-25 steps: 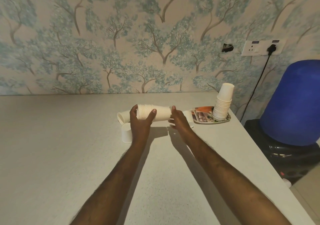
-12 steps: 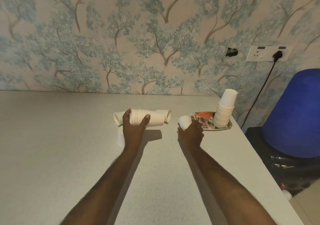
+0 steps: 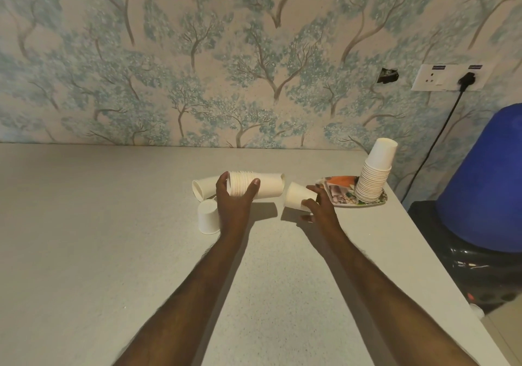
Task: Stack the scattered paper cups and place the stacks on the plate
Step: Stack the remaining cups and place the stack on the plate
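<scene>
I am clamping my left grip (image 3: 236, 196) around the sideways stack of nested white paper cups (image 3: 255, 188) and pinching a single white paper cup (image 3: 298, 200) in my right grip (image 3: 317, 206), mouth toward the stack's closed end just left of it, to slide it on.

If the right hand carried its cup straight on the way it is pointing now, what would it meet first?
Probably the horizontal stack in the left hand: the right hand aims its single cup at the stack's near end, though depth is uncertain.
</scene>
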A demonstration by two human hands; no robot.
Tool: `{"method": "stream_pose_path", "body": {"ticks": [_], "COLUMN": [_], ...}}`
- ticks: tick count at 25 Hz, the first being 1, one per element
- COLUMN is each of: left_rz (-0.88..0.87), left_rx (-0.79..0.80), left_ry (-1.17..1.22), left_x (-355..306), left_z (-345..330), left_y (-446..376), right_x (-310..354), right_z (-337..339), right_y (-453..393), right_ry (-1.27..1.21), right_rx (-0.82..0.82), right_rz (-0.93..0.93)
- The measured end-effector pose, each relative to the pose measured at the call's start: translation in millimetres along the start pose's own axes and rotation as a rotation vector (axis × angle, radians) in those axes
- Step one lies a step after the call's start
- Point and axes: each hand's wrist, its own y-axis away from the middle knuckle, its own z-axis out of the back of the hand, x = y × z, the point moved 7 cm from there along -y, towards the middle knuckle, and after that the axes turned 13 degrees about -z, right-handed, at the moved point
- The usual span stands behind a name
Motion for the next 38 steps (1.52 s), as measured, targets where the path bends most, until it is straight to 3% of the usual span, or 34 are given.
{"method": "stream_pose_path", "body": {"ticks": [8, 13, 25, 28, 32, 38], "left_rz": [0.012, 0.033, 0.081, 0.065, 0.012, -0.004], "left_rx": [0.065, 0.077, -0.119, -0.166, -0.238, -0.299], "left_ry": [0.097, 0.18, 0.352, 0.347, 0.332, 0.319], "left_x": [1.9, -2.7, -4.3, -4.4, -5.2, -7.1], "left_z": [-15.1, -6.4, 75.6, 94.1, 121.0, 135.2], "left_y": [5.8, 1.5, -18.5, -24.7, -32.8, -36.5], "right_x": [18.1, 33.8, 36.5, 24.8, 12.6, 7.7], "right_z": [-22.4, -59.3, -159.4, -172.4, -187.7, -229.6], "right_y": [12.8, 23.8, 33.6, 34.6, 42.7, 67.7], "right_ry": [-0.127, -0.036, -0.083, -0.153, 0.234, 0.534], "right_rx": [0.15, 0.18, 0.323, 0.256, -0.035, -0.049], "right_rz": [-0.008, 0.041, -0.008, -0.069, 0.126, 0.272]}}
